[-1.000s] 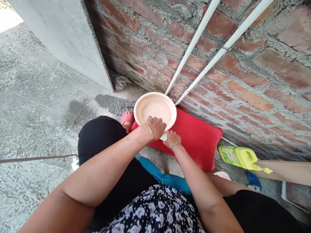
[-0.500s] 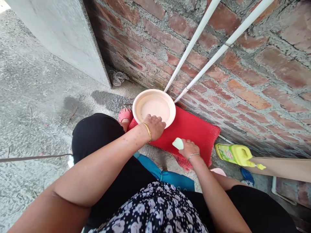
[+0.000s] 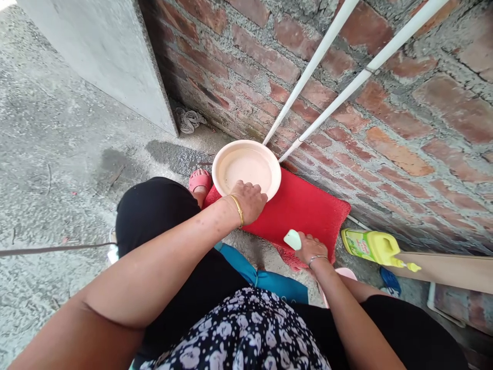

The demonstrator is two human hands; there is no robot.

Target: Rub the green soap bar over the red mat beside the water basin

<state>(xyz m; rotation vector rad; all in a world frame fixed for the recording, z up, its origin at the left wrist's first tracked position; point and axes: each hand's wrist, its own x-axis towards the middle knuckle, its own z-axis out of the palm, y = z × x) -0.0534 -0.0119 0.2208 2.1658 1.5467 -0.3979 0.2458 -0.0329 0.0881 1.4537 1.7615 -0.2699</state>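
Mat (image 3: 308, 200) bears basin (image 3: 218, 169) at far-left corner; hands apart: left hand (image 3: 249, 200) at rim, perhaps steadying, grip unclear; right hand (image 3: 311, 247) grips green block (image 3: 292, 239).

A basin (image 3: 216, 172) sits at the left end of a mat (image 3: 304, 198), in front of a wall (image 3: 265, 74). Two pipes (image 3: 309, 72) run up the wall just behind the basin. The left hand (image 3: 250, 202) is at the basin's near rim; the right hand (image 3: 311, 247), at the mat's near right side, holds a small object (image 3: 293, 239). A foot (image 3: 200, 181) is just left of the basin. Farther left and behind is a slab (image 3: 103, 56). Right of the mat is a bottle (image 3: 370, 244), with a board (image 3: 447, 267) beyond it.
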